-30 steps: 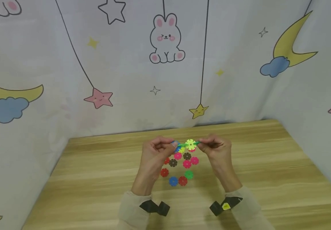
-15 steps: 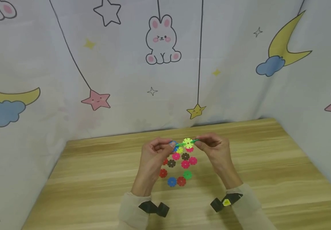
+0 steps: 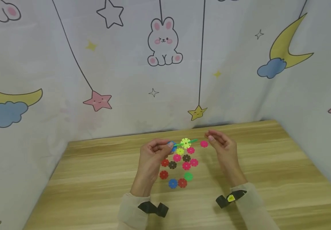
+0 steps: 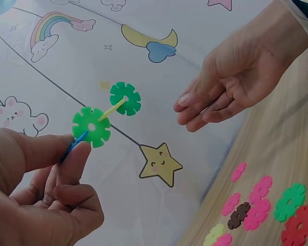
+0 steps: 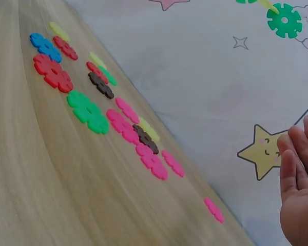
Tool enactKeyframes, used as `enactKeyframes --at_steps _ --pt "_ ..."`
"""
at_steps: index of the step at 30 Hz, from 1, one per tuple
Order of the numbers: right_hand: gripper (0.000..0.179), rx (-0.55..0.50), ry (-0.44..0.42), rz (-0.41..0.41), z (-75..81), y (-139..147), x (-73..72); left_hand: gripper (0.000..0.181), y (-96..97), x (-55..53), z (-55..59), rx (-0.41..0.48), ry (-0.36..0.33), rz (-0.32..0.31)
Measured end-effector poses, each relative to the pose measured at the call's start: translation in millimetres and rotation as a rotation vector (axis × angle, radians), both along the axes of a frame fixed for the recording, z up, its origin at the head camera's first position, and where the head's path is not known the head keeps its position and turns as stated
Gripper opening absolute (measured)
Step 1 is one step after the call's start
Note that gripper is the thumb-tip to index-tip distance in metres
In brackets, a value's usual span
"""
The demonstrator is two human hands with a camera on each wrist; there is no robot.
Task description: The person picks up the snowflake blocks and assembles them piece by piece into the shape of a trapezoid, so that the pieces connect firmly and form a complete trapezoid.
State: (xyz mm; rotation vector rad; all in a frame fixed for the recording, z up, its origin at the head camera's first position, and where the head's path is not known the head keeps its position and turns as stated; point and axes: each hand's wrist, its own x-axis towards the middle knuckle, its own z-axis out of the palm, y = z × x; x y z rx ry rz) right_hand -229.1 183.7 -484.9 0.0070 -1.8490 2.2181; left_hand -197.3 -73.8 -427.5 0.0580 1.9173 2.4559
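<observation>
My left hand (image 3: pixel 153 161) pinches a blue notched snowflake disc (image 4: pixel 74 146) between thumb and forefinger. Slotted to that disc is a green disc (image 4: pixel 87 123). A yellow disc (image 3: pixel 185 143), edge-on in the left wrist view, links it to a second green disc (image 4: pixel 133 92) at the chain's free end. The chain is held up above the table. Just to its right, my right hand (image 3: pixel 226 151) is raised and apart from it, fingers loosely bent and holding nothing. In the right wrist view only part of the chain and of the right hand shows.
Loose discs lie flat on the wooden table (image 3: pixel 96 179) below the hands: several pink, red and other colours, among them a green disc (image 3: pixel 188 176) and a blue disc (image 3: pixel 173 183). One pink disc (image 3: pixel 204 144) lies apart near the right hand. A patterned cloth (image 3: pixel 125 73) hangs behind.
The right hand has let go of the chain's green end disc and moved to the right, uncovering a pink disc on the table. The left hand still holds the blue disc in nearly the same place.
</observation>
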Motion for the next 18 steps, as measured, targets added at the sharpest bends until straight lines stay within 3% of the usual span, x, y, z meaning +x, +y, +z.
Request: enactKeyframes --at_steps 5,11,18 --pt "0.039 0.008 -0.045 -0.017 -8.0 0.7 -3.2 0.016 -0.2 -2.3 -2.3 0.001 0.014 -0.004" --pt "0.041 0.097 -0.131 0.001 -32.8 3.9 -5.3 0.014 -0.1 -2.4 -4.8 -0.012 -0.002 -0.017" --pt "0.04 0.149 -0.054 0.008 -46.2 3.7 -11.0 0.016 -2.1 -2.1 -3.6 -0.013 0.011 -0.013"
